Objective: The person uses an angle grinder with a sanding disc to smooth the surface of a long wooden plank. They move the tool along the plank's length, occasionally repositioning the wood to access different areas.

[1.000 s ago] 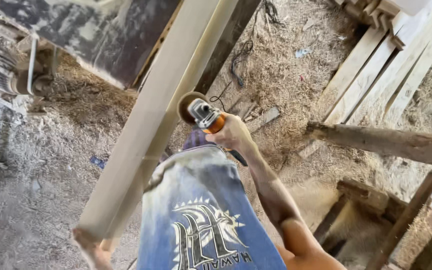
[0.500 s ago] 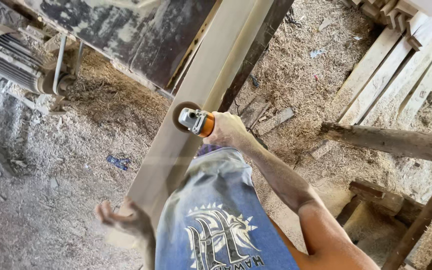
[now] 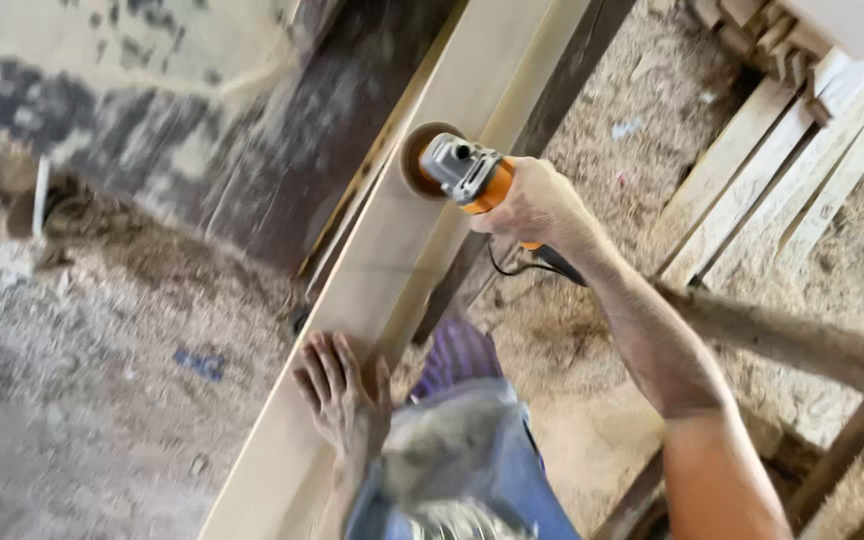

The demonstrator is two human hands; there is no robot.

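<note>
My right hand (image 3: 537,205) grips an orange and grey angle grinder (image 3: 464,172). Its round sanding disc (image 3: 422,157) presses on a long pale wooden plank (image 3: 392,260) that runs diagonally from lower left to upper right. My left hand (image 3: 340,392) lies flat on the plank's lower part, fingers spread, well below the disc. The grinder's black cord (image 3: 517,265) hangs under my right wrist.
A dusty dark machine body (image 3: 152,120) stands left of the plank. Sawdust covers the floor (image 3: 102,380). Several stacked boards (image 3: 782,160) lie at upper right, and a rough wooden beam (image 3: 812,345) crosses at right. My blue shorts (image 3: 462,470) fill the bottom.
The view has moved closer. My right hand has carried the grinder further up the plank. My left hand has come up onto the plank and now lies flat on it.
</note>
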